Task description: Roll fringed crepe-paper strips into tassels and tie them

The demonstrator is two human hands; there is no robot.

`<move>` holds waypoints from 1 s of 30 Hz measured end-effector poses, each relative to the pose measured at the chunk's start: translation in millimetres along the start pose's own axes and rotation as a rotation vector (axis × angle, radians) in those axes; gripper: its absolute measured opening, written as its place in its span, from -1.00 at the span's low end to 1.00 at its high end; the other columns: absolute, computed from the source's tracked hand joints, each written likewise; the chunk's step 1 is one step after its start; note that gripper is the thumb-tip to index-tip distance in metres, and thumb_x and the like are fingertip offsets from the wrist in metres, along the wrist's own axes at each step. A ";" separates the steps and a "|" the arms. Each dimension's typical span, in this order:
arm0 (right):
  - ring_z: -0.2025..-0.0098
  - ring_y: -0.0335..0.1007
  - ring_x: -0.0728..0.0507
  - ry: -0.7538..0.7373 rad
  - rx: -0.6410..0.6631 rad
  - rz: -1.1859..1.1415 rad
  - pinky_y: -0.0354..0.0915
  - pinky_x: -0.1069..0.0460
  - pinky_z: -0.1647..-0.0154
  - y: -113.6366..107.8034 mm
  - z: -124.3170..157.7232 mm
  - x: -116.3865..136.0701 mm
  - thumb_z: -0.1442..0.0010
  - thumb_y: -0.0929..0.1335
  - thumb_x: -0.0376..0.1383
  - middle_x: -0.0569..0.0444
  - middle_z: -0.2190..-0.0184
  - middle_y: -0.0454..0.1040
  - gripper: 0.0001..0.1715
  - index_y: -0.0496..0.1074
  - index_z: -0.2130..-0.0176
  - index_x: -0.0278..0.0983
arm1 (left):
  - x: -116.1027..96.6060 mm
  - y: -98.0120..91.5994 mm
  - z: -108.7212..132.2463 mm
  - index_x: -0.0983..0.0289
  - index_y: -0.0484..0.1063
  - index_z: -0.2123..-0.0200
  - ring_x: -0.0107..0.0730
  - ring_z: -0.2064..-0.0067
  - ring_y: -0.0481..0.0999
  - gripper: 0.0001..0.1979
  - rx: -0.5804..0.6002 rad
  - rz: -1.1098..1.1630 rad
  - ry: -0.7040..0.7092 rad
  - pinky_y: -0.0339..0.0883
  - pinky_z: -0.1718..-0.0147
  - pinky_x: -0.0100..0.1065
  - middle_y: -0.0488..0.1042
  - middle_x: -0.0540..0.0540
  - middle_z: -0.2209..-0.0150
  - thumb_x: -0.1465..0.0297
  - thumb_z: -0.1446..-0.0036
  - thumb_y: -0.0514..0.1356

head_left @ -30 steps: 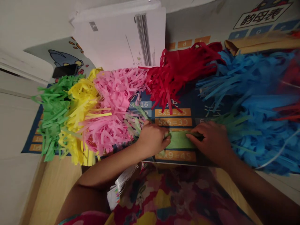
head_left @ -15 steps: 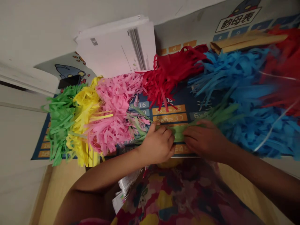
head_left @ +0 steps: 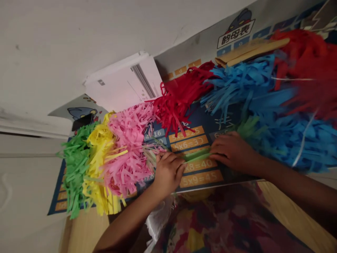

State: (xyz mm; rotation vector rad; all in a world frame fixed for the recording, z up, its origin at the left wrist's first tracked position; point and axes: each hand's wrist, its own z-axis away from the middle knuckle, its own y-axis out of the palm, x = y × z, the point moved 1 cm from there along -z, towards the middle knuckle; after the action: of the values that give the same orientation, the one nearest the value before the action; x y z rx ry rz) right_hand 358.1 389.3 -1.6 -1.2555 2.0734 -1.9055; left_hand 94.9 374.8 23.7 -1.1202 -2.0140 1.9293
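A light green fringed paper tassel [head_left: 197, 155] stretches low over the printed mat, between my two hands. My left hand [head_left: 170, 170] is closed around its left part, and some pale fringe sticks out beyond the fingers. My right hand [head_left: 231, 151] grips the right part, with blurred green strips fanning out past it. Pink tassels [head_left: 129, 140] lie just left of my left hand. Blue tassels [head_left: 284, 130] spread to the right of my right hand. A dark red tassel [head_left: 181, 95] lies behind both hands.
Yellow [head_left: 101, 158] and green tassels [head_left: 76, 168] lie at the left end. A white box [head_left: 123, 82] stands against the wall. Brown folded paper [head_left: 252, 51] and red tassels [head_left: 310, 66] with white string lie at the right. A dark phone-like object [head_left: 83, 122] sits back left.
The view has shifted and tilted. My hands have moved farther apart, leaving a longer, narrower green band showing between them.
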 end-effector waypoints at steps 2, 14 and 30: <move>0.24 0.40 -0.14 0.068 0.027 -0.004 -0.01 -0.08 0.19 0.9 -2.5 -2.0 -0.38 0.30 -0.20 0.08 0.36 0.56 -0.68 0.54 0.36 -0.21 | 2.0 0.4 -2.5 0.23 0.51 0.36 -0.26 0.24 0.48 -0.79 0.021 0.047 -0.059 0.16 0.12 -0.11 0.57 0.04 0.36 0.36 -0.34 0.16; 0.34 0.29 -0.17 0.153 0.022 0.138 -0.06 -0.06 0.25 5.5 -9.9 3.2 -0.36 0.32 -0.17 0.07 0.48 0.45 -0.61 0.46 0.47 -0.24 | 5.1 10.1 -9.5 0.25 0.45 0.46 -0.20 0.32 0.40 -0.72 -0.040 -0.166 -0.067 0.08 0.23 -0.14 0.46 0.06 0.47 0.34 -0.32 0.16; 0.04 0.35 -0.20 -0.167 -0.137 0.280 -0.02 -0.20 -0.11 -4.0 -1.1 22.0 -0.31 0.30 -0.40 0.09 0.24 0.59 -0.80 0.52 0.25 -0.20 | 1.9 -2.2 -9.7 0.24 0.48 0.06 -0.22 0.06 0.45 -0.82 0.034 -0.301 0.355 0.17 0.04 -0.14 0.58 0.09 0.11 0.45 -0.36 0.10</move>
State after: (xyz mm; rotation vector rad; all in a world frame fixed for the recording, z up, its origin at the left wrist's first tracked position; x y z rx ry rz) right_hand 344.9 377.7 12.3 -1.0392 2.1864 -1.5134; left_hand 98.1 383.9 26.6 -0.9987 -1.8268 1.4945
